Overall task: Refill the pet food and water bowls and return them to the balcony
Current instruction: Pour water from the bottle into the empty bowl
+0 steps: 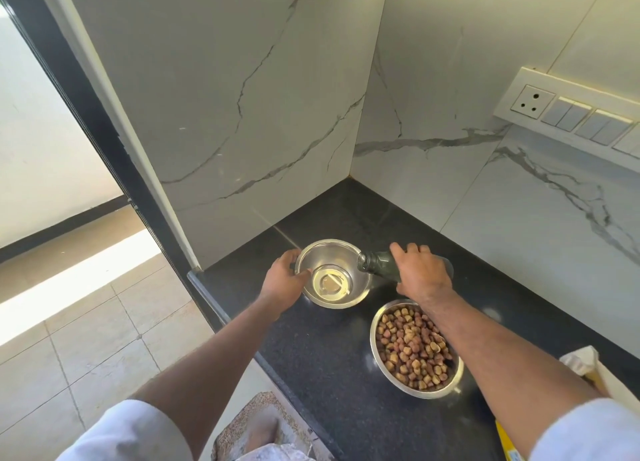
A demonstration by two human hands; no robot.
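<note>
Two steel bowls stand on a black granite counter [332,384]. The far one, the water bowl [334,252], holds a shallow pool of water. My left hand [285,277] grips its left rim. My right hand [420,275] holds a dark glass bottle [379,264] tipped on its side, mouth over the bowl's right rim. The near bowl, the food bowl [415,348], is filled with brown kibble and sits under my right forearm, untouched.
Marble-look walls close the counter at the back and left. A switch panel [568,114] is mounted on the right wall. A pale bag [588,367] lies at the counter's right edge. A dark door frame [86,107] at left opens onto a tiled floor [86,339].
</note>
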